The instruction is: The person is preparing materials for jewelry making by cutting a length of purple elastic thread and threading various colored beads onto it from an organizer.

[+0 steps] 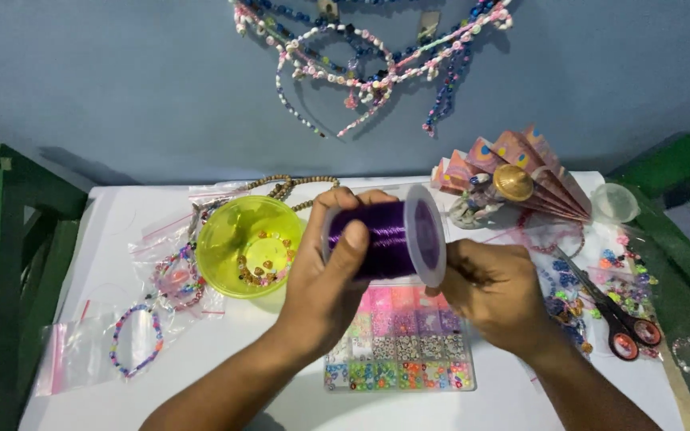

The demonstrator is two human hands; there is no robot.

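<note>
Bead organizer [399,351] sits at desk's [121,215] near edge; left hand [321,271] grips purple thread spool [389,235], right hand [493,291] closed beside it, nothing strung yet.

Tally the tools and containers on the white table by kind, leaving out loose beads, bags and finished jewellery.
Spools of purple cord, held in the left hand with the right hand beside it: 1
Yellow-green bowls: 1
Compartment bead boxes: 1
Scissors: 1
Small clear cups: 1
Total: 5
</note>
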